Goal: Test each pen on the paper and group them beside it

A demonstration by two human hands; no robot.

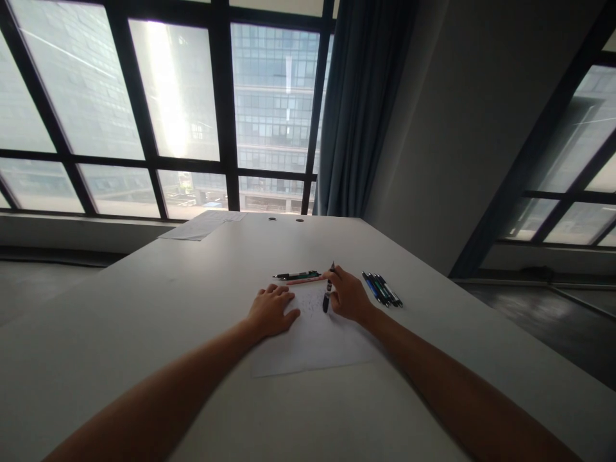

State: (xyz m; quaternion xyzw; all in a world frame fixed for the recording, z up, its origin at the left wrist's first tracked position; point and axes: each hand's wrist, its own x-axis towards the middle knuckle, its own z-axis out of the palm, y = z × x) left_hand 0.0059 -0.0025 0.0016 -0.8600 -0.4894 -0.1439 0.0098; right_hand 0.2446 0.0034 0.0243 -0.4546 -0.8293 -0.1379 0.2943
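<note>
A white sheet of paper (312,340) with faint scribbles lies on the white table (144,301) in front of me. My left hand (272,311) rests flat on the sheet's left part, fingers apart. Over the sheet's top edge, my right hand (349,296) holds a black pen (328,287) nearly upright, its tip pointing down at the paper. Just beyond the sheet lie a green-and-black pen (298,275) and a pinkish pen (305,280), side by side.
Several pens (382,290) lie in a bunch to the right of my right hand. More papers (202,224) sit at the table's far left corner. Two cable holes (285,219) mark the far edge. Large windows and a grey curtain (360,109) stand behind.
</note>
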